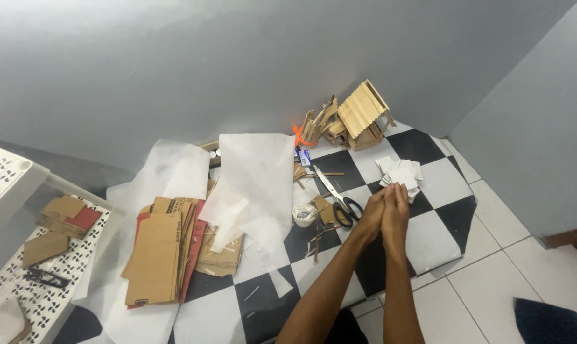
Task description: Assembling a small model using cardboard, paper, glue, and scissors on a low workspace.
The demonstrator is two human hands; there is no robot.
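Left hand (376, 213) and right hand (396, 209) press palm to palm, each grip flat, holding nothing; one pair of scissors (337, 196) lies just left, one stack of white squares (401, 172) just beyond.

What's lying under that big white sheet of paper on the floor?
Flattened brown cardboard pieces stick out from under the white paper sheet, on the checkered mat. Anything further beneath the sheet is covered.

Both hands pressed palm to palm: left hand (373, 215), right hand (396, 213), forearms extended
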